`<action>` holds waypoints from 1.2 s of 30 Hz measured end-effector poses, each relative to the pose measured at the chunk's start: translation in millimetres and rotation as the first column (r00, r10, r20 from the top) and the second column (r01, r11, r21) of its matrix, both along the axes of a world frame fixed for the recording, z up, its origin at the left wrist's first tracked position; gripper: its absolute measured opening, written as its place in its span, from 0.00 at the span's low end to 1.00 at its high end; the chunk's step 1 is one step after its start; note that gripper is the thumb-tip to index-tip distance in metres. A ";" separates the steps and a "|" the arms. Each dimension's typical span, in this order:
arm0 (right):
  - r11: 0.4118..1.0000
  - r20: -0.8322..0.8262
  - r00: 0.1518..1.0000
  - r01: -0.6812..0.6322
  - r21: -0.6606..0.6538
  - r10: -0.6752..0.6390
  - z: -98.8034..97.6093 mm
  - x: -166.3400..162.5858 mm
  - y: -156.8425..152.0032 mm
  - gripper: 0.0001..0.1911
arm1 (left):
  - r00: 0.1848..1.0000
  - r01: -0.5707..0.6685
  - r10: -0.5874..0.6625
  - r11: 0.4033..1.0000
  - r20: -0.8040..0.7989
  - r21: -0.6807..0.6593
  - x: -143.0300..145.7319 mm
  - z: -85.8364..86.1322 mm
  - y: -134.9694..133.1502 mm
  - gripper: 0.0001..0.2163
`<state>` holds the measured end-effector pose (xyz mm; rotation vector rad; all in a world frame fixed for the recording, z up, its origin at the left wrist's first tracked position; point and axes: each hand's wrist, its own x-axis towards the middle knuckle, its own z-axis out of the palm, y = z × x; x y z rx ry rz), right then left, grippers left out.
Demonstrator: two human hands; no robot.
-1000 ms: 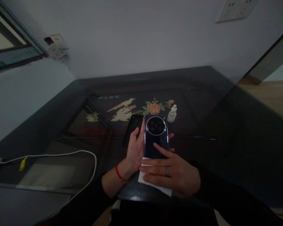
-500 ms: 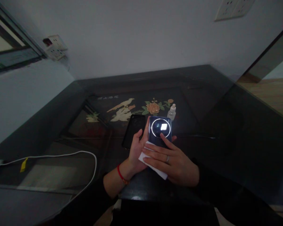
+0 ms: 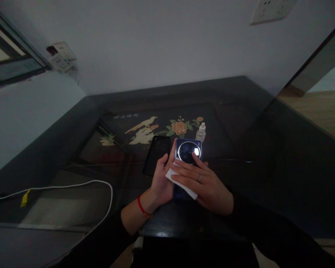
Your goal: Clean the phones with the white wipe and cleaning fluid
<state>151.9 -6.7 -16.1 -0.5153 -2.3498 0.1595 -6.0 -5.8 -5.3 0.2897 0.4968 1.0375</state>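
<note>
I am holding the phone [image 3: 181,193] back side up, its long axis running almost straight away from me, with the lens [image 3: 185,150] sitting at the far end. My left hand [image 3: 162,183] is lying under it and along its left edge, partly curled; the fingertips are just peeking out past the right edge, and the thumb is standing up at the left, apart from the phone. That hand is bearing it above the bench [image 3: 240,119].

My right hand [image 3: 210,190] is coming across from the right, so its fingers are slanting over the phone's long axis rather than lining up with it. They are reaching out nearly straight, the lower ones lying over the cloth [image 3: 170,174], which is spreading over the middle of the phone and sticking out past its left edge. The forefinger is pointing onto the lens, off the cloth. My right thumb is hiding, so I cannot tell whether I am pinching the cloth or just pressing it down.

Both hands are touching the phone, the right from above. The case [image 3: 150,160] is lying just left of it, and the bottle [image 3: 201,134] is standing beyond its far right corner.
</note>
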 end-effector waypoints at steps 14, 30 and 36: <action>0.984 -0.172 0.984 -0.076 -0.160 0.048 5.7 15.5 0.6 0.19 | 0.995 -0.101 0.100 0.994 -0.014 -0.030 -5.0 9.5 9.7 0.27; 0.996 -0.220 0.974 -0.070 -0.051 0.057 10.3 18.4 -1.0 0.17 | 0.997 -0.060 0.054 0.993 0.062 0.104 -17.0 9.4 14.9 0.27; 0.988 -0.151 0.977 0.152 -0.013 -0.153 6.1 24.0 11.0 0.22 | 0.991 -0.134 0.134 0.991 0.027 -0.004 -11.4 11.1 12.9 0.24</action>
